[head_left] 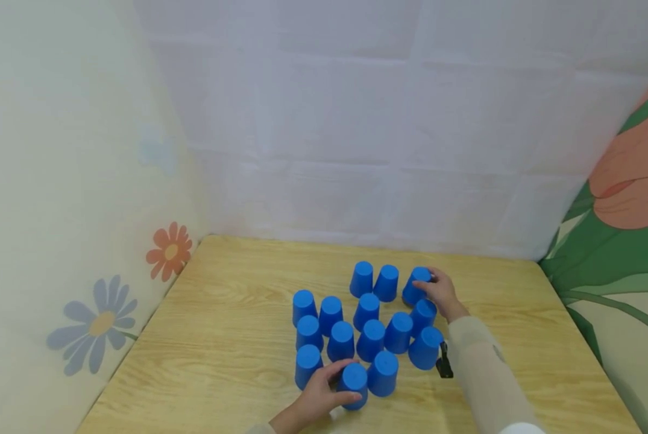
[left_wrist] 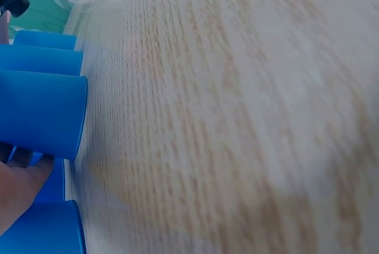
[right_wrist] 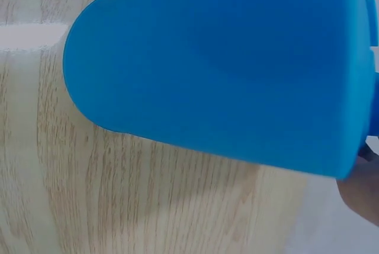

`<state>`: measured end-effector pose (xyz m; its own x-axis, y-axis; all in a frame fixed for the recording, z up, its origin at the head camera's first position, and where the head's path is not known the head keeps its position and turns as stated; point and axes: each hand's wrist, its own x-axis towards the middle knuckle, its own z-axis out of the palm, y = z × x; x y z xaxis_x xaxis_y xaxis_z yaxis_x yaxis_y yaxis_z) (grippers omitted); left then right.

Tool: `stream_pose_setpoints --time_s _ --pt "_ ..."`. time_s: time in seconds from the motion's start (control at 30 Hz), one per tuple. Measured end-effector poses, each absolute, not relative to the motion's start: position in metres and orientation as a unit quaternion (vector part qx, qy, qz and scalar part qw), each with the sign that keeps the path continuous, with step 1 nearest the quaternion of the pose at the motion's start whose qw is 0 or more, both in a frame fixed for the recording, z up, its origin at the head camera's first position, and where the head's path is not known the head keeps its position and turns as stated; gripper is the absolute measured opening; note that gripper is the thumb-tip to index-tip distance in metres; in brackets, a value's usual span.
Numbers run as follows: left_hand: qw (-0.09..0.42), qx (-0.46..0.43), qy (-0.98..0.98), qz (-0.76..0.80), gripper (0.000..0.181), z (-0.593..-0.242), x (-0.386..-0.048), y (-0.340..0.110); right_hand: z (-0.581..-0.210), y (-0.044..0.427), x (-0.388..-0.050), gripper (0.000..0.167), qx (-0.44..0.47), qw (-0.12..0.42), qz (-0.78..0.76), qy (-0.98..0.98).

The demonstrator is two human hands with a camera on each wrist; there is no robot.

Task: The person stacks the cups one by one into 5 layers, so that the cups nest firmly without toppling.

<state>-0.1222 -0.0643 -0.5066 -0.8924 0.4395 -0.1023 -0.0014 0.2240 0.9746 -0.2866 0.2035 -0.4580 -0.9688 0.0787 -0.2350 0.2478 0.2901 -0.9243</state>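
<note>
Pale sleeve [head_left: 486, 374] on the right arm lies closest to the head camera, running up along the right side of a cluster of blue plastic cups on a wood-grain table [head_left: 193, 361]. Small black piece [head_left: 445, 361] sits between this sleeve and the right-hand cup of the middle rows. Fifteen cups show, closely spaced in uneven rows. The left hand [head_left: 324, 389] has its thumb and fingers clamped around the near cup [head_left: 353, 384], in the front row. On one side of that hand stands the front-left cup [head_left: 307, 366]; on the other side of the held cup, just beside it, is the front-right cup [head_left: 383, 374], so the hand has a neighbour close by on each side. The right hand [head_left: 442, 290] curls its fingers around the far cup [head_left: 416, 288], at the right end of the back row, with the back-middle cup [head_left: 386, 283] to its left and another cup [head_left: 423, 316] just in front. I cannot tell whether the far cup's rim rests on the table. All the cups are upside down, bases upward, so their insides are hidden. Behind the table hangs a creased white backdrop [head_left: 356, 150]; a flowered panel [head_left: 96, 211] borders the left, and a tulip-patterned panel [head_left: 627, 253] the right.
</note>
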Motion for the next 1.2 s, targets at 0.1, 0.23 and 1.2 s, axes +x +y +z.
stream_pose_setpoints --time_s 0.1,0.23,1.2 --pt "0.181 0.141 0.76 0.607 0.056 -0.5073 -0.1218 -0.0643 -0.4589 0.2026 -0.286 0.052 0.108 0.076 -0.575 0.807" --pt "0.182 0.138 0.76 0.608 0.055 -0.5071 -0.1211 -0.0645 -0.4603 0.2012 -0.2859 0.052 0.107 0.078 -0.563 0.816" --pt "0.189 0.13 0.756 0.613 0.055 -0.506 -0.1201 -0.0655 -0.4653 0.1958 -0.2881 0.058 0.116 0.084 -0.539 0.83"
